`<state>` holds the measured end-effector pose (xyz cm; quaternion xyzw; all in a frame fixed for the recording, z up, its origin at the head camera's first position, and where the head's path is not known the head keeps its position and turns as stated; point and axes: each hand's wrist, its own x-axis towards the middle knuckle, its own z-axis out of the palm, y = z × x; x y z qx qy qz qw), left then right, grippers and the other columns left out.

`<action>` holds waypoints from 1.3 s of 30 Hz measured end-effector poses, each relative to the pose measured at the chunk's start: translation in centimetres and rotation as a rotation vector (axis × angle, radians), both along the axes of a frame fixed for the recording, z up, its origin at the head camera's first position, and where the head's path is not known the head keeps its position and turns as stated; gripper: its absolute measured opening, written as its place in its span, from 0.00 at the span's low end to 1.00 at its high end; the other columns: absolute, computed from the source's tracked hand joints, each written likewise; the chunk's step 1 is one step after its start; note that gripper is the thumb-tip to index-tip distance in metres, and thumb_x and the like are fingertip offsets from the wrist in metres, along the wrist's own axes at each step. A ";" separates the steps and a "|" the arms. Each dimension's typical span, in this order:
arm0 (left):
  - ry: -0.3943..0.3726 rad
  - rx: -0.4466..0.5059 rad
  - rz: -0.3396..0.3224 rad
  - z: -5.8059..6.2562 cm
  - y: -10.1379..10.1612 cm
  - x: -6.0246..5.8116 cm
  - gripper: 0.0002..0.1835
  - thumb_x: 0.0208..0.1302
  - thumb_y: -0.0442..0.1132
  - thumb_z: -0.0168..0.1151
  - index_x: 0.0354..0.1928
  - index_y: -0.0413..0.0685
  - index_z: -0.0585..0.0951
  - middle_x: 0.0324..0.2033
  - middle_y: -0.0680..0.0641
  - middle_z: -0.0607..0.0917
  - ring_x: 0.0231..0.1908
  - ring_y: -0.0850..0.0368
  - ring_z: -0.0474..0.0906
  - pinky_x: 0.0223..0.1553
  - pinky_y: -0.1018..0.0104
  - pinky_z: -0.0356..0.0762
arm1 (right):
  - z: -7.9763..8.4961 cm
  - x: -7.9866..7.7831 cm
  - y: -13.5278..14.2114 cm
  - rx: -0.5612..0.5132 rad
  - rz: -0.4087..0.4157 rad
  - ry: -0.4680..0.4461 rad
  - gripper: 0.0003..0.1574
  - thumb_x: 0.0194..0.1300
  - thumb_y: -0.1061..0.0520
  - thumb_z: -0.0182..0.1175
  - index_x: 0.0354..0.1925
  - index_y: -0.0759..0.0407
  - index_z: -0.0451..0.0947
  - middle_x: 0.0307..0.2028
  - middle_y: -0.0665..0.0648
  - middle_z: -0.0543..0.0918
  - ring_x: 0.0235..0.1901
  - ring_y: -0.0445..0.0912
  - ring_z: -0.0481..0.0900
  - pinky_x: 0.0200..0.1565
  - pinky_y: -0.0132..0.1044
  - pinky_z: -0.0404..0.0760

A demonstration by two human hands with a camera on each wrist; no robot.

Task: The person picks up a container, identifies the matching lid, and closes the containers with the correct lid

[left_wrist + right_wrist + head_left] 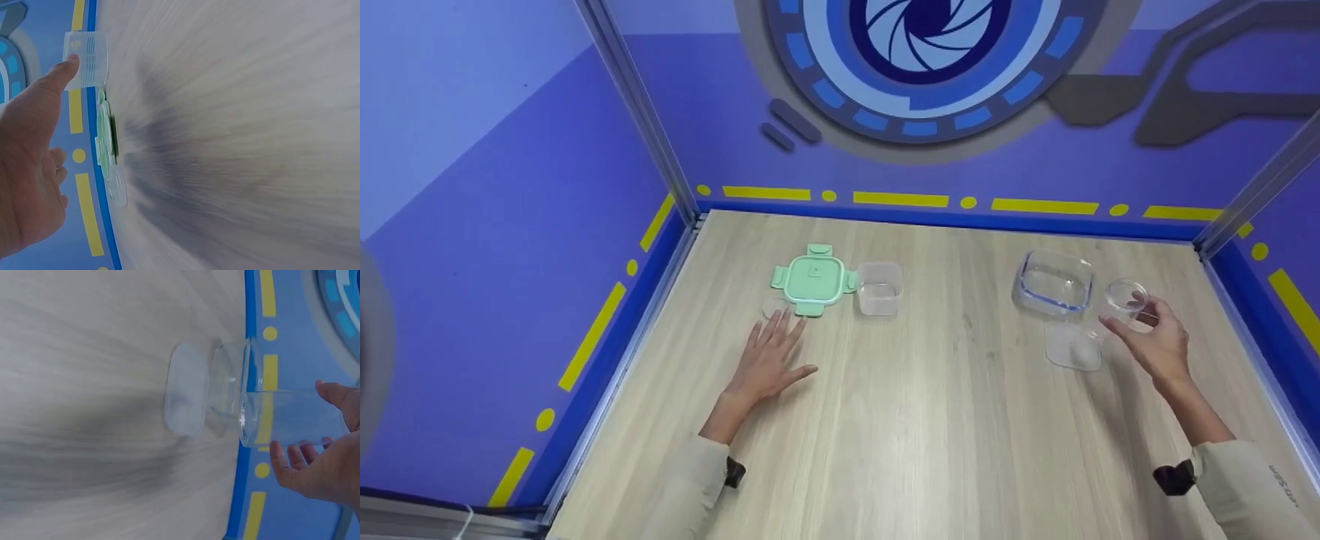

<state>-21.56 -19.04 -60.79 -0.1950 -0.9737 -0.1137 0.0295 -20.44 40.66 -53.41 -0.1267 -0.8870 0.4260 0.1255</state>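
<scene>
My right hand (1164, 346) grips a clear cylindrical cup (295, 419), thumb on one side and fingers on the other. In the right wrist view the cup is off the table. Beside it sit a square glass container (1056, 281) and a flat translucent lid (1069, 349). My left hand (767, 365) has its fingers spread and holds nothing. Its fingertips are by a small clear round lid (117, 187), partly hidden in the head view. Just beyond lies a green square lid (814, 279) with side clips, and right of that stands a translucent plastic container (879, 290).
The wooden tabletop (915, 420) is bounded by a blue back wall (682, 90) and side walls, with metal frame posts (641, 105) at the corners. A dark strap piece (1174, 478) shows at the right cuff.
</scene>
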 end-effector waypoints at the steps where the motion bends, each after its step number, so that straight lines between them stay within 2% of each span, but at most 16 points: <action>1: 0.000 -0.001 0.000 0.0 0.0 0.0 0.48 0.67 0.69 0.56 0.80 0.48 0.59 0.80 0.36 0.55 0.80 0.38 0.49 0.78 0.35 0.47 | 0.2 0.2 -0.4 0.004 0.029 0.013 0.43 0.65 0.49 0.71 0.70 0.64 0.67 0.51 0.42 0.75 0.46 0.22 0.66 0.45 0.17 0.65; 3: 0.009 0.000 -0.002 0.0 0.1 -0.1 0.48 0.67 0.69 0.57 0.79 0.48 0.60 0.80 0.36 0.56 0.80 0.38 0.50 0.77 0.35 0.47 | 0.5 0.5 -1.4 -0.001 0.092 0.034 0.43 0.65 0.49 0.71 0.70 0.65 0.67 0.52 0.44 0.77 0.46 0.20 0.65 0.45 0.14 0.67; 7: 0.033 0.002 -0.009 0.0 0.3 -0.2 0.47 0.66 0.68 0.58 0.78 0.47 0.62 0.79 0.35 0.58 0.79 0.37 0.52 0.76 0.34 0.50 | 1.0 0.5 -3.5 -0.017 0.210 0.044 0.42 0.66 0.49 0.70 0.69 0.67 0.67 0.60 0.65 0.77 0.48 0.18 0.65 0.45 0.10 0.71; 9: 0.039 0.002 -0.016 -0.1 0.4 -0.2 0.47 0.66 0.67 0.59 0.78 0.46 0.62 0.79 0.35 0.58 0.79 0.36 0.53 0.76 0.34 0.51 | 1.3 0.5 -4.6 -0.027 0.262 0.044 0.42 0.66 0.50 0.70 0.69 0.67 0.67 0.61 0.70 0.76 0.48 0.18 0.67 0.45 0.09 0.72; 15: 0.047 -0.018 -0.033 -0.1 0.6 -0.3 0.47 0.67 0.68 0.57 0.78 0.47 0.62 0.79 0.35 0.58 0.79 0.37 0.52 0.76 0.34 0.50 | 0.9 0.5 -7.7 -0.050 0.383 0.061 0.39 0.64 0.56 0.72 0.67 0.68 0.70 0.58 0.69 0.79 0.48 0.19 0.71 0.46 0.11 0.74; 20: 0.049 -0.021 -0.024 -0.2 0.3 -0.2 0.47 0.67 0.68 0.56 0.79 0.48 0.61 0.79 0.36 0.58 0.80 0.39 0.51 0.77 0.35 0.50 | -1.5 -0.6 -10.6 -0.105 0.436 0.056 0.37 0.60 0.63 0.73 0.65 0.71 0.71 0.57 0.71 0.80 0.48 0.23 0.74 0.48 0.17 0.78; 24: 0.031 -0.009 0.014 -0.2 -0.3 0.1 0.48 0.67 0.69 0.56 0.79 0.49 0.60 0.80 0.37 0.57 0.80 0.41 0.50 0.78 0.36 0.48 | -3.3 -1.4 -13.6 -0.140 0.470 0.010 0.37 0.60 0.64 0.73 0.64 0.71 0.71 0.59 0.71 0.80 0.54 0.40 0.79 0.54 0.34 0.84; 27: 0.032 0.002 0.028 0.0 -0.4 0.1 0.48 0.67 0.69 0.56 0.80 0.50 0.60 0.80 0.38 0.57 0.81 0.40 0.49 0.78 0.37 0.47 | -3.9 -1.6 -15.3 -0.179 0.504 -0.023 0.36 0.61 0.63 0.73 0.64 0.71 0.71 0.59 0.71 0.80 0.59 0.55 0.79 0.58 0.47 0.84; 29: 0.031 0.006 0.029 0.0 -0.4 0.1 0.48 0.67 0.70 0.55 0.80 0.50 0.59 0.80 0.37 0.57 0.81 0.40 0.49 0.78 0.37 0.47 | -4.1 -1.5 -16.2 -0.207 0.531 -0.043 0.38 0.61 0.62 0.73 0.65 0.71 0.69 0.60 0.72 0.79 0.62 0.61 0.77 0.60 0.52 0.82; 34: 0.014 0.012 0.033 0.0 -0.4 0.2 0.47 0.67 0.70 0.55 0.80 0.50 0.60 0.79 0.37 0.57 0.80 0.40 0.50 0.78 0.37 0.47 | -4.9 -1.0 -17.5 -0.252 0.584 -0.069 0.42 0.59 0.61 0.74 0.67 0.72 0.69 0.60 0.73 0.78 0.62 0.65 0.77 0.59 0.52 0.83; 39: 0.001 0.035 0.031 -0.1 -0.2 0.1 0.47 0.67 0.70 0.55 0.79 0.50 0.61 0.80 0.38 0.57 0.80 0.40 0.50 0.78 0.37 0.46 | -5.6 -0.9 -17.8 -0.264 0.602 -0.069 0.41 0.57 0.62 0.75 0.65 0.71 0.71 0.59 0.74 0.79 0.61 0.66 0.78 0.57 0.51 0.84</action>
